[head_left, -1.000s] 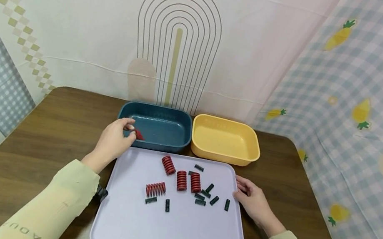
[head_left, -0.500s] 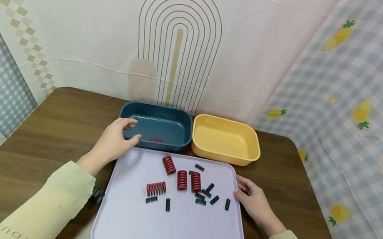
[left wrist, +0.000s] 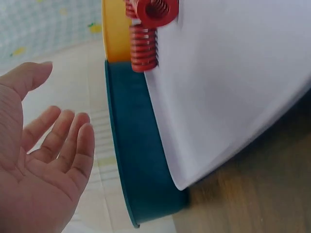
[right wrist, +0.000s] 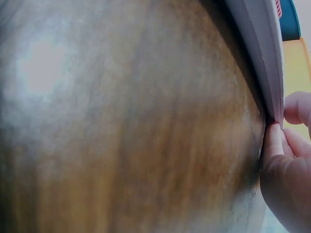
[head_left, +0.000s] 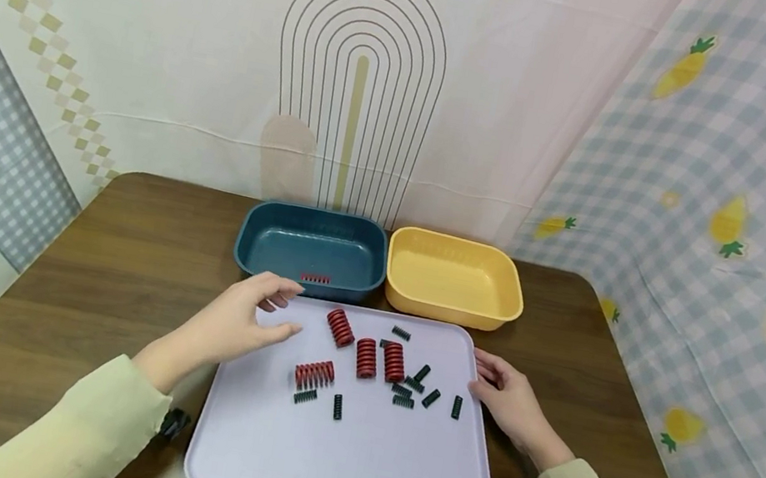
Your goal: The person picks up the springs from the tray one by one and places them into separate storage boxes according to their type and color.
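Note:
My left hand (head_left: 236, 320) hovers over the back left corner of the lilac tray (head_left: 332, 455), fingers spread from the thumb and nothing between them. Its palm (left wrist: 43, 189) shows bare in the left wrist view. One red spring (head_left: 315, 278) lies in the dark teal bin (head_left: 306, 289). On the tray lie several thick red springs (head_left: 366, 359) and several small dark green springs (head_left: 337, 407). At the tray's right edge, my right hand (head_left: 511, 400) pinches the rim; in the right wrist view the fingers (right wrist: 274, 141) sit against the rim's underside.
A yellow bin (head_left: 450, 315) stands right of the teal one, both behind the tray on the brown wooden table (head_left: 114, 253). A patterned cloth (head_left: 530, 86) hangs at the back and sides.
My left hand let go of the red spring, which now lies in the teal bin. The hand then drew back from the bin toward the tray. My right hand stayed put.

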Demonstrator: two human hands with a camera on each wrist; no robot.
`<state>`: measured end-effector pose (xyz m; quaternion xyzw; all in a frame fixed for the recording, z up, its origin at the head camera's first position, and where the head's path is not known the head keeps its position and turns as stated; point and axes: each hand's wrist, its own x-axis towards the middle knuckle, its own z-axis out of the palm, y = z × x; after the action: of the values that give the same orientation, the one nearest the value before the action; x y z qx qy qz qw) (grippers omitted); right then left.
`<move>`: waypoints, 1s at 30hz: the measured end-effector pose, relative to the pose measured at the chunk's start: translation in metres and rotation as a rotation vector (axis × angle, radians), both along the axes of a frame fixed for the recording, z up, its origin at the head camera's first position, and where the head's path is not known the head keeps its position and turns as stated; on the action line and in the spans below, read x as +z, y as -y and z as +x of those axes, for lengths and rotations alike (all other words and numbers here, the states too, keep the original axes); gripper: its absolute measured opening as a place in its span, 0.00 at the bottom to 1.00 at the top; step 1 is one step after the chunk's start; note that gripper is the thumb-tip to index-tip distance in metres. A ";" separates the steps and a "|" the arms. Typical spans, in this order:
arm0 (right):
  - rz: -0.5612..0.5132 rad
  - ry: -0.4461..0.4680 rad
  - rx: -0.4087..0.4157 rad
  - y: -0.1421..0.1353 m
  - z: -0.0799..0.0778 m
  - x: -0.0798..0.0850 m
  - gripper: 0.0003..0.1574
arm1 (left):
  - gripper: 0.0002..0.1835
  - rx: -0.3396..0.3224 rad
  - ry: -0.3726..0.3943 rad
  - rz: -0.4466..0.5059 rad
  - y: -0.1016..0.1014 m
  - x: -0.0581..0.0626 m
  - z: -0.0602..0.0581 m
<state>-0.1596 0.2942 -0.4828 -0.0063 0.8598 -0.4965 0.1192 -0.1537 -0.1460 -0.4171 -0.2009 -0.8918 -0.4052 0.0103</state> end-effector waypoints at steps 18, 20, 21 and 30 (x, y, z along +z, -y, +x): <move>0.006 0.006 -0.013 0.000 0.001 -0.002 0.32 | 0.26 -0.176 0.016 -0.070 -0.021 -0.024 0.014; 0.005 0.004 -0.011 0.000 0.000 -0.002 0.32 | 0.26 -0.186 0.026 -0.082 -0.022 -0.025 0.014; 0.004 0.003 -0.011 0.000 0.000 -0.002 0.32 | 0.26 -0.194 0.029 -0.090 -0.023 -0.025 0.014; 0.004 0.004 -0.009 0.000 0.000 -0.001 0.32 | 0.23 -0.251 0.127 -0.153 -0.029 -0.026 0.013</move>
<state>-0.1595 0.2938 -0.4836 -0.0013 0.8605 -0.4953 0.1188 -0.1405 -0.1170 -0.4426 -0.2848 -0.8869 -0.3460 -0.1123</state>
